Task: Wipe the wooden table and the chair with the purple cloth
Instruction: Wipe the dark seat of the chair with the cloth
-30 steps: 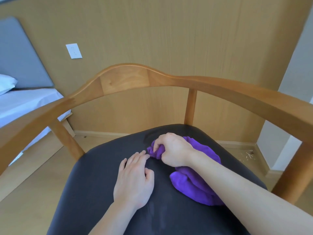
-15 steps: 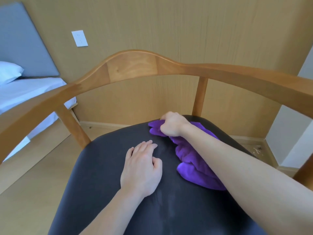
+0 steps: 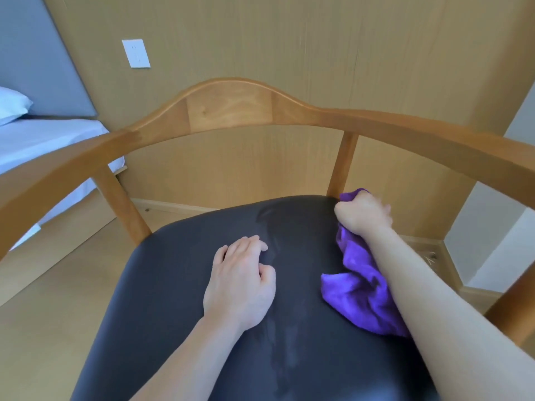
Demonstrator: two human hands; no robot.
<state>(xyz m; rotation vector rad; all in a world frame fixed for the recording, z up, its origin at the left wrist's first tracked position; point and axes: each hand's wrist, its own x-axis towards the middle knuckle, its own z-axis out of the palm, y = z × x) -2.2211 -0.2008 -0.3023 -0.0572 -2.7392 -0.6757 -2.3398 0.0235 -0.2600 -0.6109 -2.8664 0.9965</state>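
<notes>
Right hand (image 3: 362,217) is the working hand: its fingers are curled into a fist round one bunched end of the purple cloth (image 3: 363,287), at the rear right corner of the chair seat (image 3: 162,285), just beside the rear right upright (image 3: 341,163) of the chair frame.

Cloth position: the gripped end lies against the seat's back edge; the loose remainder trails along the right side of the seat toward its front edge, partly under the right forearm. The long axis of the cloth therefore runs roughly back to front, parallel to the right edge.

Left hand (image 3: 241,282) lies palm down near the centre of the seat, fingers loosely bent and close together, holding nothing. It is well apart from the cloth and appears to steady the chair.

Damp streaks show down the middle of the seat. The wooden table is not in view.

Judgement: the seat wipe is under way. From the rear right corner, unwiped surface lies left, toward the rear left corner and left edge, so the next stroke probably runs leftward along the back edge. The trailing loose end may drag or fold under.
</notes>
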